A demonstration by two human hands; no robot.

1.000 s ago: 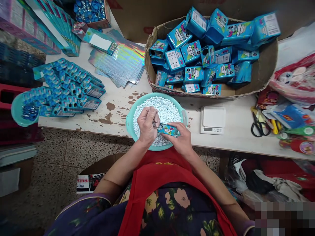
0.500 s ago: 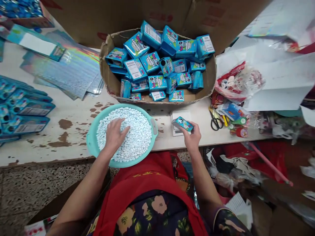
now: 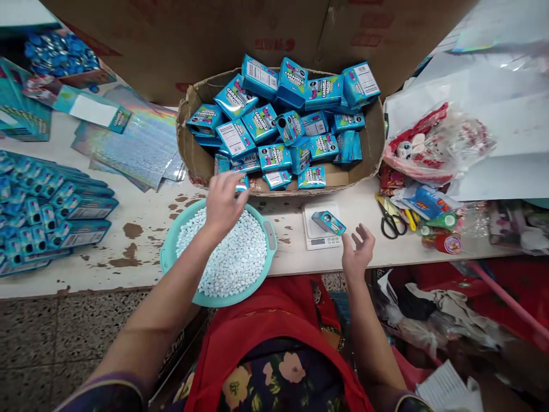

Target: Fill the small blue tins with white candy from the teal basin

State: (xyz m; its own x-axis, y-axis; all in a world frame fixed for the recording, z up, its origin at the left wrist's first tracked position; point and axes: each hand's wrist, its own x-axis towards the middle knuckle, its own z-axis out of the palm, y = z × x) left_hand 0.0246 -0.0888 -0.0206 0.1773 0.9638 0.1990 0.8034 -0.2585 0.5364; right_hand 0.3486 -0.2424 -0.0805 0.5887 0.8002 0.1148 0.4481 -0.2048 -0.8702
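Note:
My left hand (image 3: 223, 205) hovers over the far part of a teal basin (image 3: 270, 236), its fingers bent and the thumb apart, with nothing visible in it. Small white candies (image 3: 235, 263) fill the basin. A small blue candy box (image 3: 331, 222) lies on a white digital scale (image 3: 309, 230) to the basin's right. Just right of that box, my right hand (image 3: 358, 250) is open, fingers spread and curled upward, apart from the box. Behind both hands, a cut-down cardboard box (image 3: 369, 178) holds several similar blue boxes (image 3: 274, 157).
Stacked blue cartons (image 3: 86, 209) stand at the left, with shiny holographic sheets (image 3: 124, 143) behind. Scissors (image 3: 392, 223) and a bag of wrapped things (image 3: 433, 146) lie at the right. A tall cardboard wall (image 3: 214, 40) rises at the back. The table's front edge runs close to my body.
My right hand has let go of the blue box, now on the scale, and moved right. My left hand has lifted from the candies toward the basin's far side. The view has shifted slightly.

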